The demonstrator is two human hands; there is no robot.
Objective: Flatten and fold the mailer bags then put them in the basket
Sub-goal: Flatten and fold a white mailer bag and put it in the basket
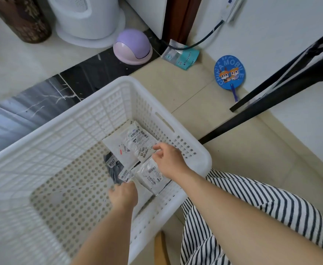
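Note:
A white plastic basket (176, 121) stands on the floor in front of me. Several folded mailer bags lie in its right corner: a large white mailer (126, 142) with shipping labels, a dark grey mailer (114, 169) tagged 2008, and a silvery white mailer (153, 178) nearest me. My left hand (123, 196) reaches down inside the basket, fingers curled at the near edge of the dark grey mailer and a small label there. My right hand (168, 161) is also inside, pinching the edge of a folded white mailer label (145, 153) between thumb and fingers.
A lilac domed bin (133, 46) and a white appliance base (89, 25) stand beyond the basket. A blue round fan (229, 72) and a teal packet (181, 56) lie on the floor. Black furniture legs (271, 104) slant at right. My striped clothing (242, 207) is at lower right.

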